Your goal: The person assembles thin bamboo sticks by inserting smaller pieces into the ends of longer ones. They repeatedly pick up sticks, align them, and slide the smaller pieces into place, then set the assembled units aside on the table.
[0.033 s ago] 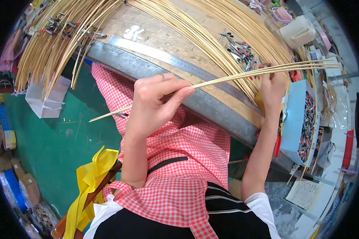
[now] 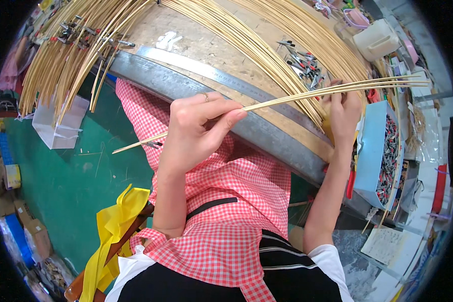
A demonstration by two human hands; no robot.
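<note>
My left hand (image 2: 199, 128), a ring on one finger, pinches a few long thin bamboo sticks (image 2: 282, 100) between thumb and forefinger. The sticks slant up to the right, and their short ends come out below this hand. On that lower part sits a small dark clip (image 2: 152, 144). Close to the bench's right end, my right hand (image 2: 345, 108) has its fingers bent together where the sticks cross them. The sticks partly hide these fingers, so what they grip cannot be made out. A loose pile of small black and red clips (image 2: 307, 68) lies just beyond.
More bamboo sticks (image 2: 226, 30) lie across the wooden bench, and clipped bundles (image 2: 65, 60) hang over its left end. A steel ruler (image 2: 211, 75) rests behind the metal front edge (image 2: 151, 75). A light blue box (image 2: 375, 151) full of clips stands at the right.
</note>
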